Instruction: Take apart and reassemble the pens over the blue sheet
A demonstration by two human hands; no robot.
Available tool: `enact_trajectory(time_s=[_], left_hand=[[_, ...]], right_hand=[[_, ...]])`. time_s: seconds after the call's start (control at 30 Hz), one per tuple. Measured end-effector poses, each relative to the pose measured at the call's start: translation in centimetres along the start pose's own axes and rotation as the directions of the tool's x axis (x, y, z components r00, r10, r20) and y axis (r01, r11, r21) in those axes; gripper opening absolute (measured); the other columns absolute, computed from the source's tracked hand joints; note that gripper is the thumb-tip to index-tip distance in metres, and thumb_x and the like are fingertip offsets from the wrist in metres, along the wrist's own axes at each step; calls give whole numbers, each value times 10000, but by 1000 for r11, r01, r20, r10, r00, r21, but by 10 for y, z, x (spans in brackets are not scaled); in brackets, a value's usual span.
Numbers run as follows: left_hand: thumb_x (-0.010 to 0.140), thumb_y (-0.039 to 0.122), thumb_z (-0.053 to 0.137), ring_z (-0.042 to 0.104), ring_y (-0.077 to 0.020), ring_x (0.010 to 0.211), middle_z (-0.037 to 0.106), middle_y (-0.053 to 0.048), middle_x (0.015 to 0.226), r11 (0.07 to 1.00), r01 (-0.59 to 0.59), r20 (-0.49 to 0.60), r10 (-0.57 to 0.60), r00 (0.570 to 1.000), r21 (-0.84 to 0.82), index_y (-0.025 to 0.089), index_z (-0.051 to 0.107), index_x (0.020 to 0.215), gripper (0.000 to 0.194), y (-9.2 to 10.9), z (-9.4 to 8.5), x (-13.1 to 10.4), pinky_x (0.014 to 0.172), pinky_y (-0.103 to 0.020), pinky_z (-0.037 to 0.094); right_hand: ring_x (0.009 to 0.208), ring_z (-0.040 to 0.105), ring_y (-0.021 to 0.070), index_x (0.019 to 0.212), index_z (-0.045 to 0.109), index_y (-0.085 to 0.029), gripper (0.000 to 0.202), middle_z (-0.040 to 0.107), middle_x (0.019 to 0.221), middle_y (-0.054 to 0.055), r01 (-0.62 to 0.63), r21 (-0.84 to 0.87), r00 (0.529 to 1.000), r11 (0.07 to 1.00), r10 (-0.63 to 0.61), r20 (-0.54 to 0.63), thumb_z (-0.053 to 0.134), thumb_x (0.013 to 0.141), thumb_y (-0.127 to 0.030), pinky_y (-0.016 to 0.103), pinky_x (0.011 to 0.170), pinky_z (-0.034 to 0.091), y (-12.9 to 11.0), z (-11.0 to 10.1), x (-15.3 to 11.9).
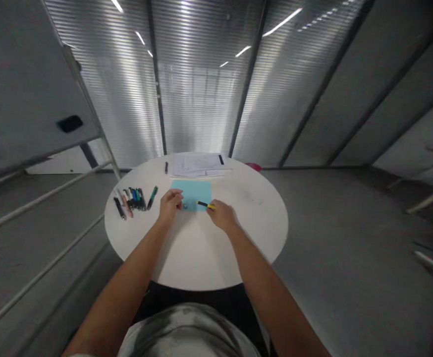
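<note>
A light blue sheet (196, 188) lies on the round white table, between and just beyond my hands. My right hand (221, 214) is closed around a yellow and black pen-like tool (204, 204), which points left over the sheet's lower right part. At the sheet's left edge is my left hand (171, 202), its fingers curled together; a small dark, shiny item (185, 206) shows beside the fingertips. Whatever those fingers may grip is too small to make out.
Several pens and markers (135, 199) lie at the left of the white table (194, 263). Papers (197, 165) with a dark strip are stacked at its far side, beside a dark pen (166, 167). A white metal frame (90, 104) stands at the left.
</note>
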State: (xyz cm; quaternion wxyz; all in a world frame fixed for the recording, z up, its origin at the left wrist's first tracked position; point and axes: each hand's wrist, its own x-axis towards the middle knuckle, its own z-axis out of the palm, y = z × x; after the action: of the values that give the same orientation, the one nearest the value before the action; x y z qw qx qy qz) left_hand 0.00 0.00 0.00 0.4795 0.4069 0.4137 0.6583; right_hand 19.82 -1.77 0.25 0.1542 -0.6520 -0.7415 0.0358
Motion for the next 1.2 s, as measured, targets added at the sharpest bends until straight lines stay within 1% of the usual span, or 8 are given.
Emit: enact_trajectory(time_s=[0.13, 0.23, 0.4, 0.6, 0.77, 1.03, 1.13, 1.2], left_hand=[[588, 222, 621, 464, -70, 425, 568, 26, 640, 1000, 0, 11, 0, 1000, -4, 160, 611, 817, 237, 2, 0, -1, 431, -221, 348], [587, 212, 617, 464, -68, 425, 566, 26, 645, 1000, -2, 23, 2, 1000, -11, 159, 615, 811, 229, 2, 0, -1, 423, -217, 339], [584, 203, 628, 467, -70, 426, 558, 28, 638, 1000, 7, 27, -6, 1000, -18, 158, 620, 805, 225, -1, -1, 0, 410, -214, 329], [591, 190, 622, 457, -70, 422, 555, 26, 625, 1000, 7, 30, -7, 1000, -8, 156, 626, 793, 205, -3, -2, 1, 405, -215, 326], [577, 179, 608, 452, -71, 414, 552, 27, 615, 1000, 19, 20, -19, 1000, -1, 154, 626, 781, 207, -1, -1, 0, 401, -218, 325], [576, 204, 607, 445, -67, 412, 561, 18, 636, 1000, 29, 18, -28, 999, -6, 153, 623, 774, 206, 2, 0, -2, 391, -216, 323], [571, 198, 602, 450, -71, 418, 557, 15, 631, 999, 33, 19, -33, 999, -11, 150, 622, 765, 201, 2, 0, -2, 391, -216, 325], [571, 197, 604, 449, -71, 418, 556, 13, 633, 999, 32, 17, -31, 999, -7, 150, 623, 766, 201, 1, 0, -2, 389, -216, 322]], right_hand=[[956, 596, 190, 1035, 589, -234, 255, 662, 1031, 50, -35, -45, 999, 998, 36, 24, 452, 904, -405, 288, 760, 367, 0, 0, 0], [952, 596, 202, 1008, 604, -221, 275, 662, 1017, 66, -39, -81, 998, 996, 43, 47, 430, 917, -413, 304, 769, 370, 1, 1, 1], [945, 600, 215, 992, 607, -213, 260, 668, 993, 74, -27, -96, 999, 995, 30, 29, 442, 916, -398, 322, 778, 367, 1, 4, 1], [934, 603, 211, 1028, 579, -236, 205, 679, 973, 54, -41, -40, 999, 998, 40, -27, 446, 916, -344, 325, 783, 357, -2, 6, 1], [954, 598, 214, 1082, 575, -237, 224, 679, 1010, 67, -77, -21, 996, 997, 76, -40, 476, 899, -316, 331, 803, 351, 0, 9, 3], [956, 604, 209, 996, 624, -246, 237, 679, 1018, 65, -171, -6, 985, 985, 171, -2, 418, 923, -339, 330, 799, 360, 3, 6, 3], [957, 601, 207, 1011, 627, -239, 239, 675, 1026, 73, -185, 20, 982, 982, 186, -18, 422, 922, -324, 328, 807, 359, 5, 7, 4], [947, 597, 204, 1013, 629, -235, 232, 673, 1027, 71, -184, 59, 981, 981, 187, -53, 435, 914, -317, 321, 800, 359, 7, 10, 6]])
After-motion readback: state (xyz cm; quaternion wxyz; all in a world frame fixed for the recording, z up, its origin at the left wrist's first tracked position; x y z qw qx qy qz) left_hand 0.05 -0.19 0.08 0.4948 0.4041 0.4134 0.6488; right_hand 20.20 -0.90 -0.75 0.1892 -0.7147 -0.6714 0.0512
